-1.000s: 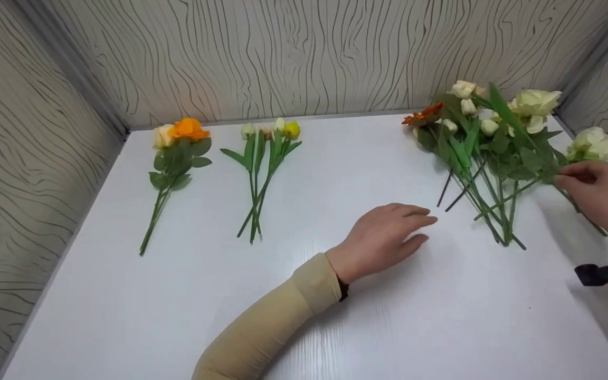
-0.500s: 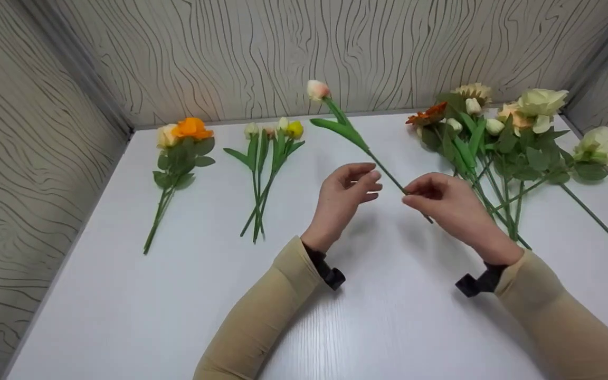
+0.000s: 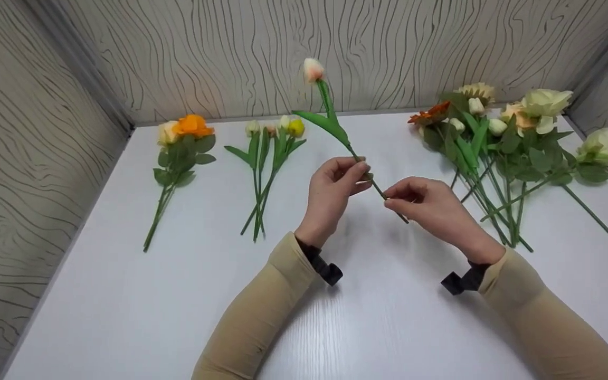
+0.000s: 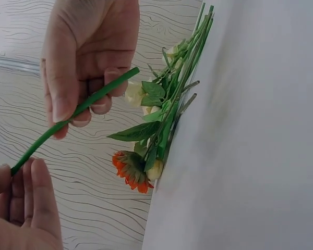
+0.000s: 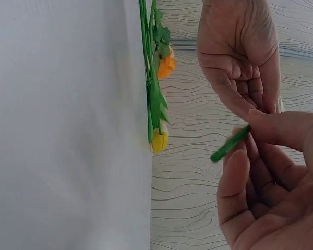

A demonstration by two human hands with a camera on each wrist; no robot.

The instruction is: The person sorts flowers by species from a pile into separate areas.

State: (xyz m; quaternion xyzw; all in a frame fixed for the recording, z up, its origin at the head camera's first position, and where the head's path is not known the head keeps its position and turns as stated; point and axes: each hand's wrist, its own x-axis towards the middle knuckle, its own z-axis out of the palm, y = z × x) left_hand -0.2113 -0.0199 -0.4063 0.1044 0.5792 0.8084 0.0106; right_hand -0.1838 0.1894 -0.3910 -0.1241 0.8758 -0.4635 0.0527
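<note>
A pink-and-white tulip (image 3: 314, 70) with green leaves is held up in the air, tilted, its bloom toward the back wall. My left hand (image 3: 331, 196) pinches its stem between thumb and fingers, below the leaves. Lower down, my right hand (image 3: 437, 211) pinches the same stem near its cut end. The left wrist view shows the bent green stem (image 4: 88, 101) running between both hands. In the right wrist view, the stem's end (image 5: 230, 143) sticks out past the right thumb.
A white table (image 3: 177, 316) bears a tulip bunch (image 3: 262, 179) at centre left and two roses, orange and cream (image 3: 192, 126), at far left. A mixed flower pile (image 3: 494, 137) lies back right, with a white rose (image 3: 604, 148) beside it. A patterned wall (image 3: 262, 58) stands behind.
My right hand has brought the tulip from the right-hand pile to the middle. My left hand has moved leftward and up, and now pinches the stem too.
</note>
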